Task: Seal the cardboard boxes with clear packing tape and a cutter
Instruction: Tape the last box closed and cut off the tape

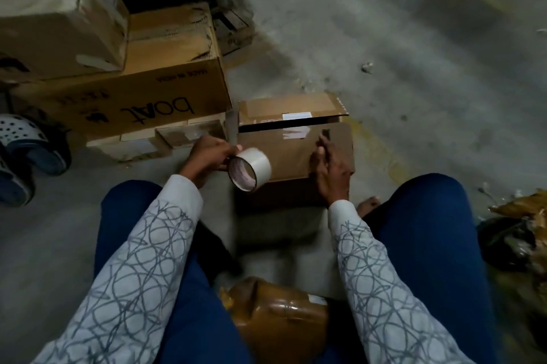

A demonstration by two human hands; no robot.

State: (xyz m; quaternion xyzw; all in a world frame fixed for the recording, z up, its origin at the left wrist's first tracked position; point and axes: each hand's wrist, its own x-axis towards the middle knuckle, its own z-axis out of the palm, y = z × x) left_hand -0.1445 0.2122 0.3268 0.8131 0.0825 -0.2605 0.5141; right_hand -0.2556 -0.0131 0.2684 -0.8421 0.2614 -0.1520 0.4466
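Observation:
A small brown cardboard box [284,153] stands on the floor between my knees, its two top flaps nearly together with a dark gap between them. My left hand [211,153] grips a roll of clear packing tape [250,169] just over the box's left near corner. My right hand [330,165] rests on the near flap at the box's right side, fingers lying along the cardboard. No cutter shows in view.
A large box marked "boat" [142,100] lies at the left with another box [59,14] stacked on it and small flat boxes [159,138] in front. A taped brown parcel [281,322] sits by my lap. Crumpled wrapping [518,233] lies right, a shoe [26,144] far left.

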